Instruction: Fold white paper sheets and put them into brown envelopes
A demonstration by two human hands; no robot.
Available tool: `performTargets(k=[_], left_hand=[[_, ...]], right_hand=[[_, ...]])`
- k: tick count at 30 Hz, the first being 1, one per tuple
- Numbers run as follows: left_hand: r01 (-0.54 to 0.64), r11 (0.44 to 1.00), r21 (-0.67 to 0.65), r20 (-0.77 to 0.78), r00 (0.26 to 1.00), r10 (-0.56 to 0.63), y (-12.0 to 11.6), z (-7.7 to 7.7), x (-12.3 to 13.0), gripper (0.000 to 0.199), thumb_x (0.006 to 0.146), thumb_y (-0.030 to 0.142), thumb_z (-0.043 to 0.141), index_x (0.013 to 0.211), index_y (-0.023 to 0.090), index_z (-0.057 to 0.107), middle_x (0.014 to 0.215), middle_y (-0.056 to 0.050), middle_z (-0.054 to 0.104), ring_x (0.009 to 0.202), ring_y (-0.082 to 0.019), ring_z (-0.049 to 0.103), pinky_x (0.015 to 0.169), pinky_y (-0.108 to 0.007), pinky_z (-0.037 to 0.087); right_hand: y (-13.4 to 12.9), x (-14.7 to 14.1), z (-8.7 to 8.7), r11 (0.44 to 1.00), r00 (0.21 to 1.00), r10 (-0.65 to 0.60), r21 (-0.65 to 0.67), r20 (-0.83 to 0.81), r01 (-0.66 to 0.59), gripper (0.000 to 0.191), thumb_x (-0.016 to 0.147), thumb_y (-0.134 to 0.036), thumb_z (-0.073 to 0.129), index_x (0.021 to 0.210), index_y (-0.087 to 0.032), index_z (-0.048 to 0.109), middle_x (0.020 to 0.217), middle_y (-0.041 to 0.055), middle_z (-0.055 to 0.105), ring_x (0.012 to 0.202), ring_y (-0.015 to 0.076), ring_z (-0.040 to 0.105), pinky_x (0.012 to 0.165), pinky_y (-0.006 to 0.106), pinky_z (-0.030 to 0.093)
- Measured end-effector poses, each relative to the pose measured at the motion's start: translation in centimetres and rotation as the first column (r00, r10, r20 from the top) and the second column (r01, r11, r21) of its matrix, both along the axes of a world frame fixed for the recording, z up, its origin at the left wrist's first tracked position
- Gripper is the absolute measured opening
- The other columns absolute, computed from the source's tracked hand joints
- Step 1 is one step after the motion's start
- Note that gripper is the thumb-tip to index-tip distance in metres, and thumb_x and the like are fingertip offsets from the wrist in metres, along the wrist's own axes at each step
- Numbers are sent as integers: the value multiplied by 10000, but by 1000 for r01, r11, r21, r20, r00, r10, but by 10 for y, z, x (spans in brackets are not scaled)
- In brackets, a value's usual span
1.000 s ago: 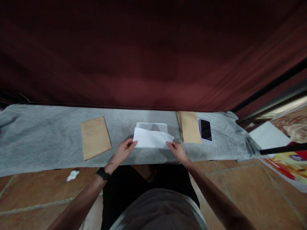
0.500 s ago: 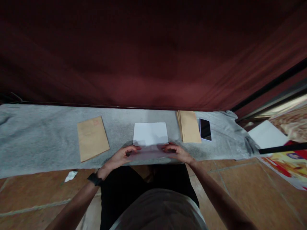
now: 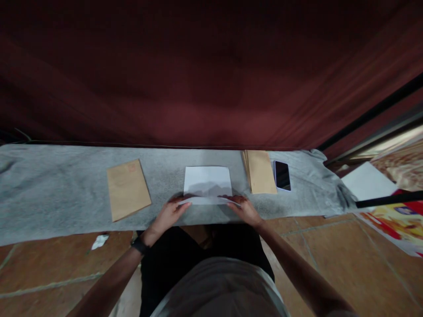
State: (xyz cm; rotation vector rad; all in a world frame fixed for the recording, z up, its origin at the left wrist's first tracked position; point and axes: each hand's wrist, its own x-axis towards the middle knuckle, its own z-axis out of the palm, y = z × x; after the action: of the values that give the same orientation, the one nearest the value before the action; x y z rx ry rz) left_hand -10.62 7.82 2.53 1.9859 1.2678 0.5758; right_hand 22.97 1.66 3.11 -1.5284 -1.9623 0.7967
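Observation:
A white sheet (image 3: 205, 200) is held along its near part, between my left hand (image 3: 172, 211) at its left end and my right hand (image 3: 243, 210) at its right end. Fingers and thumb pinch it on both sides, and it looks bent or raised, seen nearly edge-on. Just beyond it, white paper (image 3: 207, 175) lies on the grey cloth (image 3: 168, 176), with the hands' shadow across it. Whether the two are one piece I cannot tell.
A brown envelope (image 3: 128, 189) lies to the left. Several brown envelopes (image 3: 262, 172) are stacked at the right, beside a phone (image 3: 282, 176). A dark red curtain (image 3: 211, 110) hangs behind the cloth. Far right are a white sheet (image 3: 368, 181) and a colourful package (image 3: 403, 222).
The held sheet has gone from lying broad toward me to a thin, raised edge. Both hands have turned, with their fingers now farther behind the sheet.

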Motion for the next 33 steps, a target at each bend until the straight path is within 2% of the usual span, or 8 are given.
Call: performTargets(k=[2, 4, 10, 15, 23, 29, 33], left_hand=[[-112, 993, -41, 23, 993, 113, 4, 0, 7, 452, 914, 562, 514, 977, 189, 761, 1007, -79, 791, 911, -260, 720, 846, -365, 570], [-167, 983, -77, 64, 983, 172, 9, 0, 14, 477, 885, 589, 529, 947, 171, 750, 964, -85, 791, 861, -259, 717, 798, -356, 567], [-294, 950, -108, 112, 945, 306, 25, 0, 28, 452, 846, 602, 544, 777, 182, 696, 739, -33, 724, 692, -208, 657, 631, -293, 499], [-337, 937, -96, 16, 940, 340, 32, 4, 37, 390, 872, 533, 546, 872, 184, 720, 753, -34, 728, 694, -208, 654, 604, -279, 458], [-375, 924, -80, -333, 883, 330, 45, 20, 46, 314, 920, 453, 550, 912, 192, 724, 811, -54, 752, 732, -209, 687, 603, -266, 420], [-393, 919, -38, -496, 805, 324, 47, 28, 55, 364, 961, 482, 501, 987, 193, 722, 926, -110, 772, 848, -266, 722, 655, -298, 462], [-415, 910, 13, -544, 761, 354, 45, 28, 61, 371, 966, 484, 506, 1069, 190, 708, 996, -144, 771, 888, -291, 728, 703, -325, 494]], right_hand=[[6, -4, -4, 986, 987, -162, -39, -10, 161, 338, 1004, -399, 514, 1184, -203, 722, 1085, 83, 775, 992, 241, 726, 897, 368, 560], [14, -8, -7, 964, 966, -259, -66, -16, 258, 316, 984, -408, 536, 1119, -196, 727, 978, 73, 783, 895, 242, 733, 796, 341, 569], [34, -16, -7, 907, 917, -398, -138, 25, 398, 223, 946, -403, 566, 996, -228, 695, 832, 14, 742, 758, 184, 674, 656, 248, 477], [45, -21, -6, 876, 877, -446, -116, 179, 469, 191, 938, -398, 588, 862, -228, 630, 746, -11, 675, 705, 159, 618, 607, 229, 380], [57, -27, -2, 848, 837, -451, -145, 310, 510, 121, 956, -342, 599, 985, -231, 638, 859, 14, 710, 811, 169, 671, 646, 227, 407], [58, -32, -2, 828, 795, -476, -114, 376, 549, 266, 974, -385, 580, 1195, -238, 600, 929, 45, 746, 865, 209, 725, 692, 264, 482], [57, -37, -4, 825, 766, -479, -78, 429, 560, 360, 997, -406, 544, 1311, -231, 546, 943, 75, 761, 864, 242, 742, 720, 300, 522]])
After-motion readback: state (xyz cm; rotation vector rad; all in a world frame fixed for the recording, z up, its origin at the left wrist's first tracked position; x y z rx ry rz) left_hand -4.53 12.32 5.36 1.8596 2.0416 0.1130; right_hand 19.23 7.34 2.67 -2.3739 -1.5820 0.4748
